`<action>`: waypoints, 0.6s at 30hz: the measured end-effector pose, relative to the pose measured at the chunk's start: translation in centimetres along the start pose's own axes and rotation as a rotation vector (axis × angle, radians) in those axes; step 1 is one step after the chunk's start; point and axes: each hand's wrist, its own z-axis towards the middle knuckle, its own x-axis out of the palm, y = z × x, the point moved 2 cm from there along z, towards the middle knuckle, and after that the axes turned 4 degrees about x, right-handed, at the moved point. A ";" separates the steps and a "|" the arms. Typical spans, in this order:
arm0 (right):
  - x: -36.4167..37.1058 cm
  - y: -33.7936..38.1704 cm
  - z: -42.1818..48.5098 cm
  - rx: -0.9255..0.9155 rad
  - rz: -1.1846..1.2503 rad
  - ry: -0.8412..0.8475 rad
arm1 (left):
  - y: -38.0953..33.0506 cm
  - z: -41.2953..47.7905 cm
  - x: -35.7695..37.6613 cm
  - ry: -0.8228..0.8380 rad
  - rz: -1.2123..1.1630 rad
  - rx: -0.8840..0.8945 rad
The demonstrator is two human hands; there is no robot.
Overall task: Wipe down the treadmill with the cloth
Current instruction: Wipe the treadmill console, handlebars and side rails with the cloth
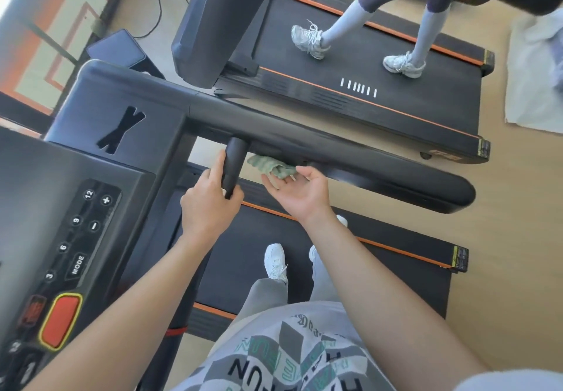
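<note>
The left hand (207,204) gripped the handle (233,165). The right hand (298,198), relaxed, merely pressed the cloth (271,166) under the rail (335,143); it could slip off.

A single wide-angle camera on the person's head looks steeply down past the chest. The treadmill (380,268) console (76,223) fills the left edge, close to the lens. Its handrail (335,153) and grip bar (233,159) cross mid-frame at arm's length. A second treadmill (365,79) lies farther off, at top.
</note>
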 end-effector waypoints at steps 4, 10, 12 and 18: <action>-3.3 3.1 -2.4 -0.074 0.074 0.016 | 0.2 -0.1 0.1 -0.015 0.022 0.009; -5.9 5.0 -4.5 -0.150 0.094 0.004 | -0.1 0.1 0.1 0.004 0.090 0.022; -4.9 4.2 -4.6 -0.127 0.075 0.015 | -0.1 0.1 0.2 0.008 0.097 0.020; -1.4 2.6 -5.2 -0.056 0.109 0.051 | -0.1 -0.1 0.1 0.018 0.093 0.012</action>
